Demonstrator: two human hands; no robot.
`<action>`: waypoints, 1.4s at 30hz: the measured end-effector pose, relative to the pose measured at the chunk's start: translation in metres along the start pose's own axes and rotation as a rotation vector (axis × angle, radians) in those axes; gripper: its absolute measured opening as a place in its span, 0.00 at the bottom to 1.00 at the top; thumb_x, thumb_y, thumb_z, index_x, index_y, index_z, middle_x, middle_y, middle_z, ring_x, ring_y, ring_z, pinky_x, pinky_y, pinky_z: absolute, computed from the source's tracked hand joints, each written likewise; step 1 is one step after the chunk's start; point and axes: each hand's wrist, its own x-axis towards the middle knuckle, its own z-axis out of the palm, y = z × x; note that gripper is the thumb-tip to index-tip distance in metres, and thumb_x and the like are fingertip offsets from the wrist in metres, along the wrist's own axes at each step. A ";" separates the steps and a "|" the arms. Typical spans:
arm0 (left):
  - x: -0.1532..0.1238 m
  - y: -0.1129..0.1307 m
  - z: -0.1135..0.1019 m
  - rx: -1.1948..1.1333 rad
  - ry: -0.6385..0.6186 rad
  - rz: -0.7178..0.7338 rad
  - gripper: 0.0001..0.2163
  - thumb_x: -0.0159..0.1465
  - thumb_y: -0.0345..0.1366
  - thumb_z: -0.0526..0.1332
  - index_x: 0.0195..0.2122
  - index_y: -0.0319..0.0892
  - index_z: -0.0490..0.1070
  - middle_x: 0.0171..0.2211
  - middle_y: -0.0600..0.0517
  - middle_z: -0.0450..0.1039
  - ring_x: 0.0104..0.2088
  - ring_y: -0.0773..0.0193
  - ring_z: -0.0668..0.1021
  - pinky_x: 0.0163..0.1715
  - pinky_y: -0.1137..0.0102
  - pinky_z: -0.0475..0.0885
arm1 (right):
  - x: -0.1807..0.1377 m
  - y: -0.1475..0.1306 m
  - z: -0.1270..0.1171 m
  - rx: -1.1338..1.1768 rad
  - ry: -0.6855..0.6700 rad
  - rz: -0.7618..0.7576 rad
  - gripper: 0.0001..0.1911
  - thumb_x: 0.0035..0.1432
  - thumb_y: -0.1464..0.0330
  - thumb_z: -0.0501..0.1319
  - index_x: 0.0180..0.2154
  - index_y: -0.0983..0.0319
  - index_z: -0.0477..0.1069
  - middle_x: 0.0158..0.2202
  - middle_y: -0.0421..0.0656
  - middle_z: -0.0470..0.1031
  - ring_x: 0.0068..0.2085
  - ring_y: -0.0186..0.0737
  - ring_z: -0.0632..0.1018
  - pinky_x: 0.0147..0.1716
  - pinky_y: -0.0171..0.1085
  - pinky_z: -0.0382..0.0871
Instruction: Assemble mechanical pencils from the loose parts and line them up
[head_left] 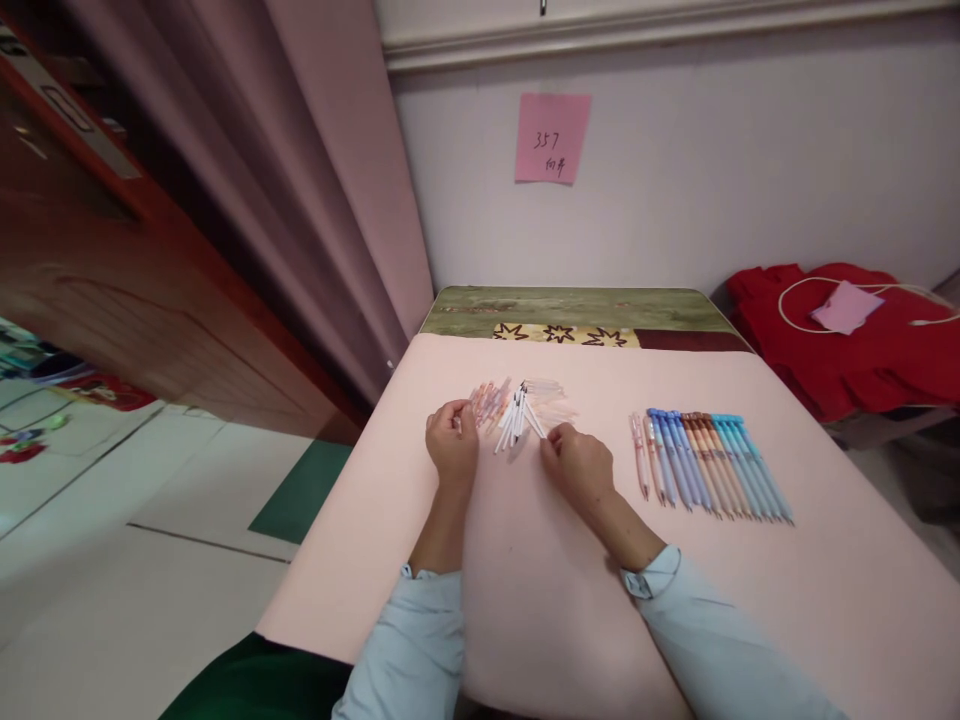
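Currently, the right hand [576, 460] pinches one white stick [535, 422] at the edge of the white bundle [516, 418]; the left hand [453, 442] curls half-closed beside pink barrels [489, 402], grip indeterminable. Drawing sticks singly should limit scattering.

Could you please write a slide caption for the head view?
Right hand at a white stick, left hand beside pinkish pieces, row of pens on the pale pink table.

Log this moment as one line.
left hand: beside pinkish pen parts | right hand: at one white refill | white refills: loose heap between hands | click pens: row, right of hands
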 end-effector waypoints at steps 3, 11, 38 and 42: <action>-0.007 0.007 0.005 -0.007 -0.067 0.115 0.07 0.62 0.38 0.60 0.34 0.44 0.77 0.31 0.49 0.75 0.34 0.60 0.75 0.37 0.67 0.70 | 0.001 -0.003 -0.002 -0.027 0.007 0.012 0.12 0.64 0.65 0.53 0.38 0.61 0.75 0.32 0.48 0.80 0.35 0.45 0.80 0.30 0.36 0.59; -0.011 0.012 0.007 -0.079 -0.189 0.378 0.09 0.64 0.36 0.61 0.43 0.42 0.76 0.34 0.49 0.75 0.30 0.65 0.75 0.35 0.69 0.72 | -0.002 -0.001 0.000 0.111 0.092 -0.017 0.08 0.61 0.67 0.56 0.36 0.62 0.73 0.27 0.44 0.78 0.29 0.40 0.77 0.28 0.34 0.57; -0.011 0.033 0.005 -0.970 -0.366 -0.483 0.14 0.53 0.40 0.72 0.34 0.38 0.72 0.28 0.50 0.78 0.23 0.68 0.77 0.25 0.72 0.74 | 0.021 0.039 0.001 0.282 0.356 -0.027 0.10 0.60 0.60 0.60 0.34 0.57 0.77 0.34 0.40 0.77 0.32 0.38 0.74 0.30 0.36 0.56; -0.011 0.034 0.005 -0.973 -0.389 -0.508 0.13 0.53 0.41 0.72 0.33 0.38 0.73 0.29 0.49 0.79 0.22 0.69 0.76 0.25 0.73 0.74 | 0.025 0.042 0.003 0.215 0.444 -0.086 0.13 0.65 0.65 0.55 0.46 0.58 0.76 0.43 0.44 0.77 0.41 0.41 0.74 0.38 0.38 0.60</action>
